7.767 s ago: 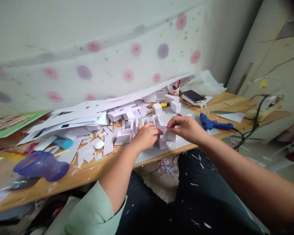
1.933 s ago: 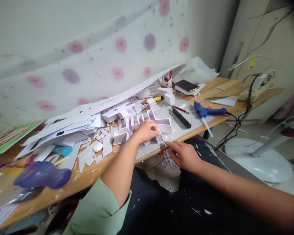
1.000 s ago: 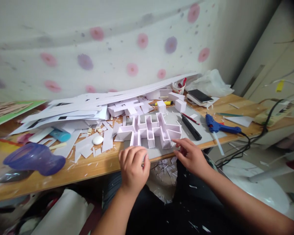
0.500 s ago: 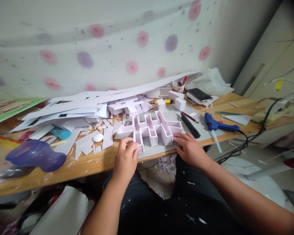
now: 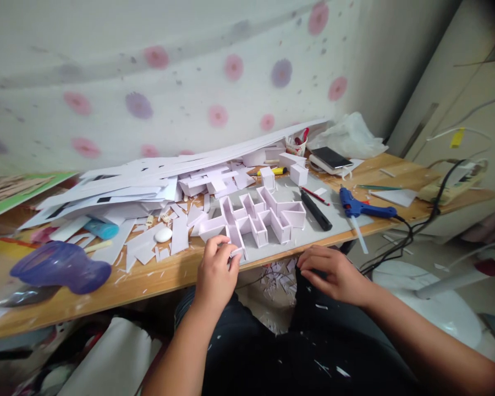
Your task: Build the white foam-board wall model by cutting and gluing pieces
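A white model of several joined open-topped compartments, made of thin board, stands on a grey cutting mat at the table's front edge. My left hand pinches the near end of its front-left wall, thumb and fingers around the edge; the fingertips partly cover that end. Off the model, my right hand hovers over my lap just in front of the table, fingers loosely stretched and holding nothing. Right of the model lie a black pen-like tool and a red-and-black pencil.
A blue glue gun with a trailing cord lies at the right. Behind the model are small white board pieces and a yellow cutter. Board scraps, stacked sheets and a purple container crowd the left.
My right hand has let go of the model's right front corner and drawn back toward my lap. My left hand stays at the front-left wall. The view has shifted slightly.
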Demonstrator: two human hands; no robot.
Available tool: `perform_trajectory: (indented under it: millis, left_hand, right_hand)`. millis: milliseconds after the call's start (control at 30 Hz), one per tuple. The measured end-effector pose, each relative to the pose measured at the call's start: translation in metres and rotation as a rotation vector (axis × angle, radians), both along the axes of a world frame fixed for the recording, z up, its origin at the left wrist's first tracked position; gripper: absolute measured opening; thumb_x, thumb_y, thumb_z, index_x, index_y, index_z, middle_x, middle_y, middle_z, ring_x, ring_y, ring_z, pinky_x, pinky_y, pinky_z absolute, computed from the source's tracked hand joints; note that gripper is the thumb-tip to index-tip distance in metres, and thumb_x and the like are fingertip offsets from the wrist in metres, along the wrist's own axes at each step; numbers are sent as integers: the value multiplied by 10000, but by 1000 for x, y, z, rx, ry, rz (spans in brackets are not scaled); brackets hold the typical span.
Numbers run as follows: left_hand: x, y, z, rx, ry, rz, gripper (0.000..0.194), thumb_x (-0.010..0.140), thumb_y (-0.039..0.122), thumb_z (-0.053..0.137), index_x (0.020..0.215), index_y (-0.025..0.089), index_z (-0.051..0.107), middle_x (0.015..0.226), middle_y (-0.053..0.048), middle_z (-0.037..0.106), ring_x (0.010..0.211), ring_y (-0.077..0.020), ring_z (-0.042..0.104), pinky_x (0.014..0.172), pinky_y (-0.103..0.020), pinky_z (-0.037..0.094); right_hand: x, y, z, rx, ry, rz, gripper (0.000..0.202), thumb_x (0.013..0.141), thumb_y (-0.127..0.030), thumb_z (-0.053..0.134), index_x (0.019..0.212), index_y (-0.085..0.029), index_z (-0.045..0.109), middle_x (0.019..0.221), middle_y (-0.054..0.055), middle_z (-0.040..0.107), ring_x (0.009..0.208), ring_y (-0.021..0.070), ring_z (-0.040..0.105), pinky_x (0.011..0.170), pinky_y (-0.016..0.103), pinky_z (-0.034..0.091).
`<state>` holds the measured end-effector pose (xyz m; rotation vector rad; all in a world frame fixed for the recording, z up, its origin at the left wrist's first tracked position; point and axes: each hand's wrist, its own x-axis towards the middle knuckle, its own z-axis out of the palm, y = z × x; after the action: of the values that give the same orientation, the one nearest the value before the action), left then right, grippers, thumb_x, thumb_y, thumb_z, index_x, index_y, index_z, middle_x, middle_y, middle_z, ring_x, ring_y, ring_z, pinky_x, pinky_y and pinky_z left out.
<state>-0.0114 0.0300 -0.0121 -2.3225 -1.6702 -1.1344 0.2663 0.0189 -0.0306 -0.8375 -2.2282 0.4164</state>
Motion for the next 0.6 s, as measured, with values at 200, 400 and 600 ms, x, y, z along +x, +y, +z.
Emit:
perform_trajectory:
  millis: [200,400,600]
  left_hand:
    - [13,4,23,139,102,-30,95,809,192,603,877,200,669,1021,-86,585,880,-217,580,820,-391,497]
    - [41,28,41,11,304,-32,155,739,236,706,891,264,705,1047,-51,631,989,-286,528,906,-512,373]
    - [50,41,43,-134,301,-73,64,763,197,677,761,258,698,931,-26,643,965,-262,527,939,-528,307]
  right_hand:
    - [-2,1,-12,19,134,-168,114,887,-191,521,833,-218,618,793,58,675,754,178,643,698,302,526]
    - [-7,0,-16,28,135,-147,111,917,-166,503,916,-220,600,865,66,666,836,181,631,754,311,516]
    - [0,-4,-23,-12,111,-244,177,934,-212,446,778,-215,529,721,38,606,667,164,574,629,280,481]
